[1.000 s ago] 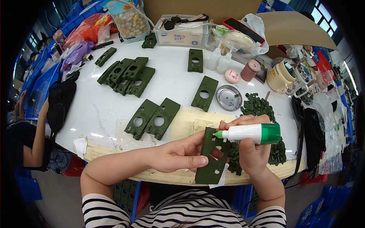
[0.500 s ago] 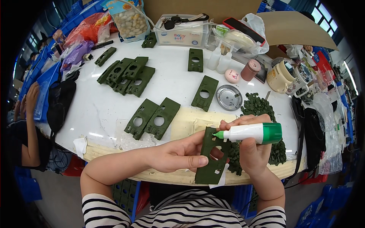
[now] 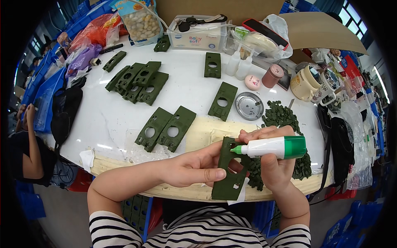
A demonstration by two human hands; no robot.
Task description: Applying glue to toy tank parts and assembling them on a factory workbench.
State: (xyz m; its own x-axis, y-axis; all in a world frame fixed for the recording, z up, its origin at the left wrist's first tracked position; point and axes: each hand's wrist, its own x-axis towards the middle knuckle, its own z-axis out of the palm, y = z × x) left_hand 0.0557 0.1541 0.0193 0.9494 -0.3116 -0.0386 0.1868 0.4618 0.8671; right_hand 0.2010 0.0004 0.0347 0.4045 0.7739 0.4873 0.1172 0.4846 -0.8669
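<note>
Nearest in, the left hand has its grip firm on a dark green moulded part, thumb across the face and fingers behind, holding it tilted just over the wooden edge of the tabletop. Against it comes the right hand, thumb and fingers pinching a white bottle with a green base. And there's the change: the bottle has dipped a touch over the last half second, its green nozzle now a shade lower on the part, closer to the big round hole. Same grip on both sides, so this looks like fine placement at one spot; whether anything is flowing, I can't tell. Beyond, the heap of small green pieces, the pair of matching parts and the round metal dish sit unmoved, and so does the stacked group farther out. Away left, a co-worker's hands have dropped lower and come together.
</note>
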